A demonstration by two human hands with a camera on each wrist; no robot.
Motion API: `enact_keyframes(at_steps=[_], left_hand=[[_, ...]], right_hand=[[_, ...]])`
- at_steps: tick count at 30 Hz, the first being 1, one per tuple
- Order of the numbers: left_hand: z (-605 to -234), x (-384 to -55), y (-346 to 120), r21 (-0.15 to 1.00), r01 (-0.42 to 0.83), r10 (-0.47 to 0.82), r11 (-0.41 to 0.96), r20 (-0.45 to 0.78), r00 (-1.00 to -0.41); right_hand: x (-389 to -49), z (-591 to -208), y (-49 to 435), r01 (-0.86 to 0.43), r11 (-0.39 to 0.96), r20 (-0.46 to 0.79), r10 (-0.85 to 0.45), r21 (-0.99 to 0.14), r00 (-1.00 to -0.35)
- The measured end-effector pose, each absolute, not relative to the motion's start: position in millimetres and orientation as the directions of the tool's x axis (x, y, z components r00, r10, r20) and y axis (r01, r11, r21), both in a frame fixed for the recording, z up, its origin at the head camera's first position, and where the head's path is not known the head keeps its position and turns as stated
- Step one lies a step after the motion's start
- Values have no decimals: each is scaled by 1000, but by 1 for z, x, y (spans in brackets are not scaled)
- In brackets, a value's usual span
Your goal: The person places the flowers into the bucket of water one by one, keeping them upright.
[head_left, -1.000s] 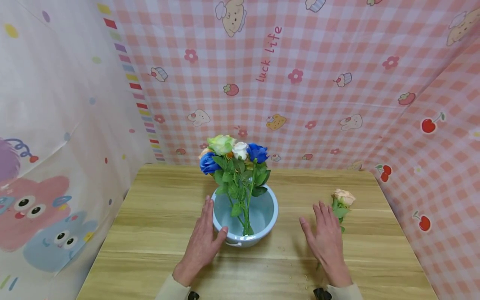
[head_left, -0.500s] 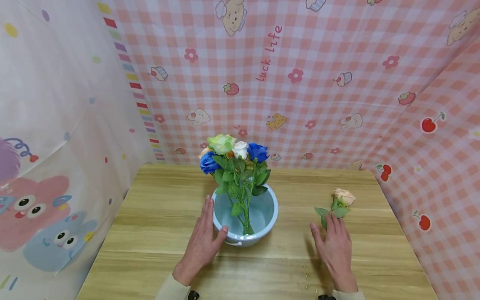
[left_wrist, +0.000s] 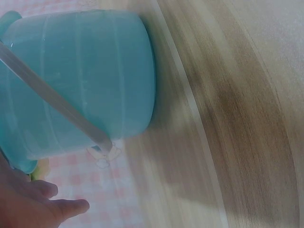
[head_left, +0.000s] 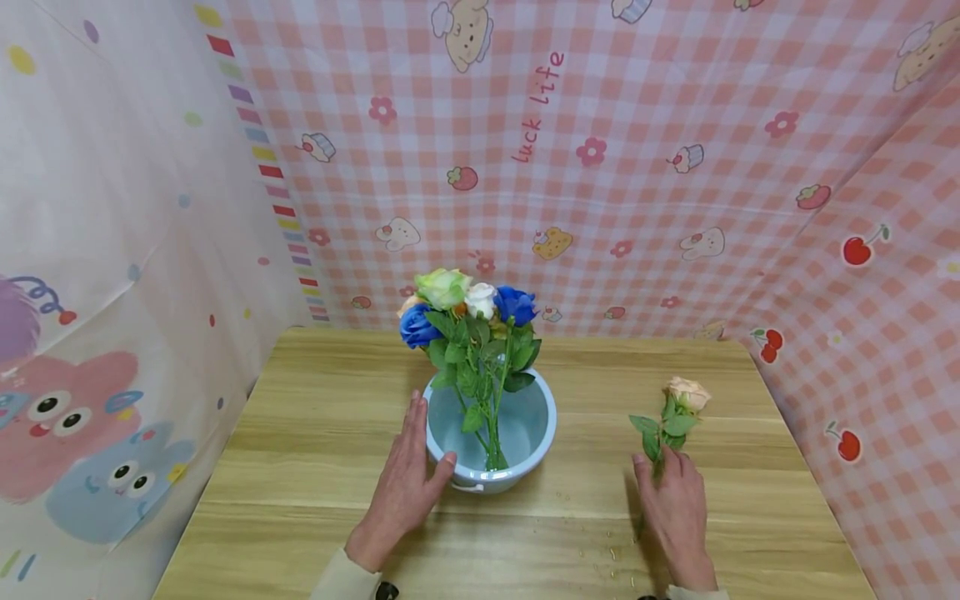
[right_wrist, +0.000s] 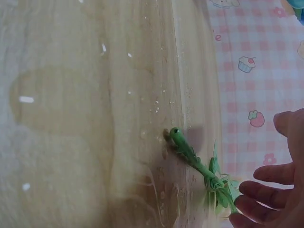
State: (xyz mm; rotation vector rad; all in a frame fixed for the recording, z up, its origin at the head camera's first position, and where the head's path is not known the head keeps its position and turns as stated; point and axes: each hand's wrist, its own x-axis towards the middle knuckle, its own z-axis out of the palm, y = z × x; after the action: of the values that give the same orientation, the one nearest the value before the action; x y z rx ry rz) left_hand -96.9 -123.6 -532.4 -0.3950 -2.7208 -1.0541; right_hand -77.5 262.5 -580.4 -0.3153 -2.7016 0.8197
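Observation:
A light-blue bucket (head_left: 540,450) stands on the wooden table, holding several artificial roses (head_left: 442,292) in blue, white and pale green. My left hand (head_left: 405,475) rests along the bucket's left rim, fingers straight and thumb near the front edge. In the left wrist view, the bucket's side (left_wrist: 80,80) and handle (left_wrist: 57,102) fill the upper left, with part of that hand (left_wrist: 38,202) below. On the right lies a peach rose (head_left: 687,392). My right hand (head_left: 675,508) hovers over its stem, thumb and fingers apart. From the right wrist, the green stem (right_wrist: 192,159) runs beside loosely bent fingers (right_wrist: 259,194).
Water drops (head_left: 613,552) dot the wooden table (head_left: 315,467) between the bucket and the right hand. Behind the table hangs a pink checked cloth (head_left: 480,117), with a white cartoon-print cloth (head_left: 172,275) at the left.
My right hand has moved right and toward me, down along the peach rose, uncovering its leaves. The left hand and the bucket have stayed in place.

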Motion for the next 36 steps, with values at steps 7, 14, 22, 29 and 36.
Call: enact_keyframes(at_steps=[7,14,22,29,36], left_hand=[[-533,-97,-124,623,312,176,717,272,-946],[-533,-97,-124,625,307,176,717,263,-949],[-533,-98,-124,623,323,178,713,284,-942],[-533,-97,-124,626,324,179,709,285,-942],[-534,-97,-124,621,334,181,709,298,-937]], right_hand=[[-79,-583,264,205,769,155,366,-605,-918],[-84,-587,267,225,749,185,421,-624,-888],[-90,-589,274,262,740,155,443,-619,-883],[-95,-592,281,328,727,65,455,-604,-888],[-96,-591,284,322,747,50,428,-582,-902]])
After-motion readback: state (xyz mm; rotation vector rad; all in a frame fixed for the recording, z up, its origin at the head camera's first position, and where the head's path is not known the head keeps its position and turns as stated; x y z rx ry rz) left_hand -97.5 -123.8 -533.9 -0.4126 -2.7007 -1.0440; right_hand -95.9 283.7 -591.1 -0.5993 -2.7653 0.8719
